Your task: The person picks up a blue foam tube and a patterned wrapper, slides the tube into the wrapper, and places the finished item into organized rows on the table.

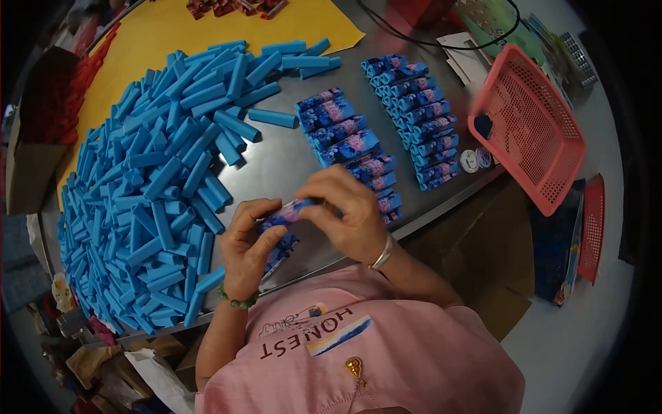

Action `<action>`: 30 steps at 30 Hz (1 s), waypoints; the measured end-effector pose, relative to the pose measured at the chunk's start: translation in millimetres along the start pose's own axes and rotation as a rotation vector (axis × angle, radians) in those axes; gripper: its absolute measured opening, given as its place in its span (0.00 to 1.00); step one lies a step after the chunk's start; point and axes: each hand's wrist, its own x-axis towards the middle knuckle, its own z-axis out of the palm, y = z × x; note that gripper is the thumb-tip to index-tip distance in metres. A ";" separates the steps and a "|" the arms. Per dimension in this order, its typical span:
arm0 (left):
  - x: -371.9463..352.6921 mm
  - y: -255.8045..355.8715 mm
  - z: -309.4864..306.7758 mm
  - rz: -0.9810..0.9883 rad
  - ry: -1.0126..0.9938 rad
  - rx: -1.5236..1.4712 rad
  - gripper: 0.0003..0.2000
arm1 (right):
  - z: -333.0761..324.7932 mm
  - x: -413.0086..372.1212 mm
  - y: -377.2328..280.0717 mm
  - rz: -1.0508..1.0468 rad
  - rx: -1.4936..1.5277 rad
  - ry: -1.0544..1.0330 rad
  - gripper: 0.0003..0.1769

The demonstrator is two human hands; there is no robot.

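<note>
Between my two hands is a small blue stick with a printed floral wrapper (295, 210) around it. My left hand (245, 241) pinches its left end with thumb and fingers. The other end is held by the thumb and fingertips of my right hand (352, 214). Below my left hand lie more printed wrappers (281, 254), partly hidden. To the left spreads a large heap of plain blue sticks (158, 172), three-sided in shape. Wrapped sticks (345, 134) lie stacked in a row just beyond my right hand, and a second stacked row (420, 117) sits farther right.
Metal tabletop (258, 155) lies beneath, with a yellow sheet (303, 21) at the back. A pink plastic basket (541, 148) overhangs the right edge, near small round tins (469, 161). A cardboard box (34, 159) of red items stands at left. A black cable (407, 36) loops behind.
</note>
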 end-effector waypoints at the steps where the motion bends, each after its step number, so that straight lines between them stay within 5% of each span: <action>1: 4.2 3.1 4.2 0.028 0.016 0.014 0.12 | -15.3 5.8 -0.9 0.070 0.023 0.013 0.11; 12: 127.2 -36.8 -2.6 0.607 0.006 1.098 0.23 | -91.6 41.8 55.2 0.233 0.144 0.256 0.08; 16: 170.8 -67.4 -0.1 0.672 -0.003 1.492 0.15 | -86.4 72.4 59.8 0.231 0.022 0.127 0.07; 17: 174.7 -63.3 -2.3 0.532 -0.140 1.497 0.14 | -84.7 76.9 61.5 0.233 -0.009 0.089 0.06; 20: 178.5 -59.2 -6.7 0.498 -0.134 1.527 0.13 | -80.9 80.2 71.0 0.191 -0.087 0.001 0.07; 24: 165.1 -51.3 -13.0 0.599 -0.025 1.280 0.12 | -81.0 76.2 83.3 0.207 -0.222 -0.032 0.08; 30: 115.2 -34.0 -20.1 0.178 -0.057 0.218 0.14 | -79.7 68.1 74.5 0.073 -0.395 0.052 0.09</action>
